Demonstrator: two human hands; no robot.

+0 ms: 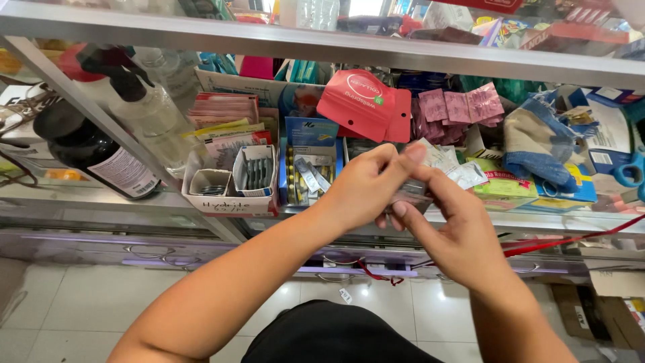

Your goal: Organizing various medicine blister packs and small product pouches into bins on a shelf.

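My left hand and my right hand meet in front of a glass display shelf. Both pinch a strip of small silvery-white sachets between fingers and thumbs. The strip hangs just above the shelf's front rail. Behind my fingers lie red foil pouches and pink sachet strips. Part of the strip is hidden by my fingers.
A white cardboard box holds blister packs at the left. A dark bottle and a clear spray bottle lie further left. Blue-handled scissors and a blue cloth lie right. Drawers and a tiled floor are below.
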